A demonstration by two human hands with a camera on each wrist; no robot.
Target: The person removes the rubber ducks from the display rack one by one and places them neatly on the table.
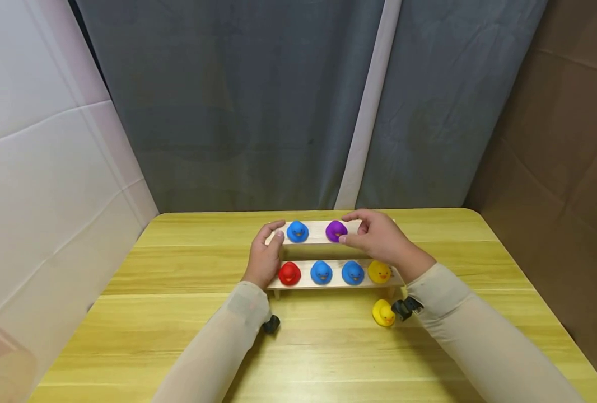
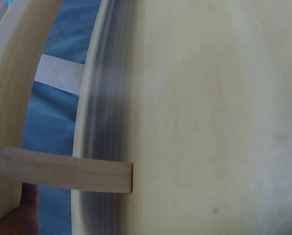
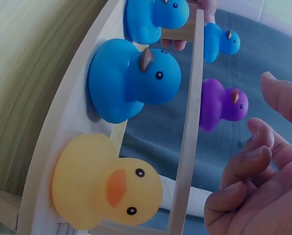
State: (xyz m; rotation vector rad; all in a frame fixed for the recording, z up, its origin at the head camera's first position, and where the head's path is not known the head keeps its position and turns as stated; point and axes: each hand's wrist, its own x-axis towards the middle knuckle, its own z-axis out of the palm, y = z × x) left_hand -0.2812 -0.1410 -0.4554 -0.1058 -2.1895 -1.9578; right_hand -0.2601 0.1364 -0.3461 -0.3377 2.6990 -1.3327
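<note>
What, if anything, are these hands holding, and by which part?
The left hand holds the upper wooden shelf by its left end; the right hand holds nothing.

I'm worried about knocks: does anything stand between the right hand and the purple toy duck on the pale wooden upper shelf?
Nothing visible: the right wrist view shows open space between the right hand and the purple toy duck. The blue toy duck on the upper shelf sits beyond it.

No readable text from where I stand: nothing legible on the ducks (image 1: 321, 273), the wooden stand (image 1: 316, 232) under them, the black wrist devices at about seven (image 1: 272, 324) and four o'clock (image 1: 406, 308) from it, or the grey curtain (image 1: 228, 112) at twelve.
</note>
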